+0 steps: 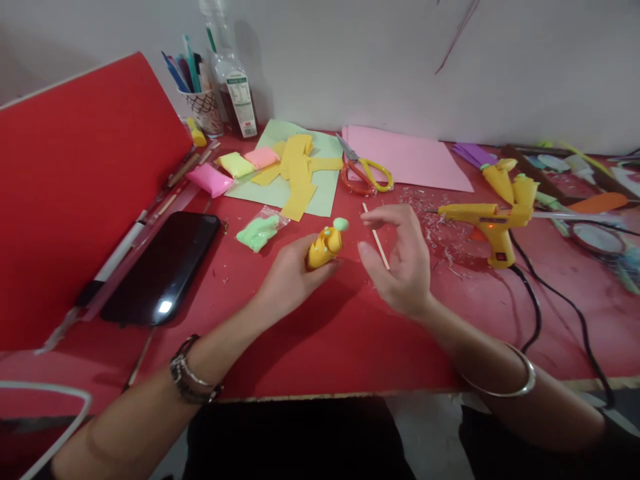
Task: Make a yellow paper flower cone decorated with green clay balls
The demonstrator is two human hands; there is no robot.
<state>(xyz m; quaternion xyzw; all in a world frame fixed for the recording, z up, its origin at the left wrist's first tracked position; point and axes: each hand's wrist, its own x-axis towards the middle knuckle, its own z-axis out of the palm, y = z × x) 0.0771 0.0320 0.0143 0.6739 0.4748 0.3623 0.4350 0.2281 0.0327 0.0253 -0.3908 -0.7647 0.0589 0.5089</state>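
Observation:
A small yellow rolled piece [323, 250] with pale green dots is held in my left hand [293, 273], its fingers wrapped round it. A light green blob [341, 224] sits at its upper right end. To the right, my right hand [403, 260] is raised over the red table with thumb and fingers apart and nothing between them. A thin pale stick [376, 239] lies on the table, partly behind that hand. Left of the yellow piece lies an opened clear packet of light green clay [259, 231].
A yellow glue gun [493, 223] with a black cord lies at right, near two yellow rolled pieces [510, 183]. Scissors [367, 175], paper strips [299, 177] and clay packets [210, 180] lie at the back. A phone [165, 270], bottle [236, 97] and pen cup [203, 110] stand or lie at left.

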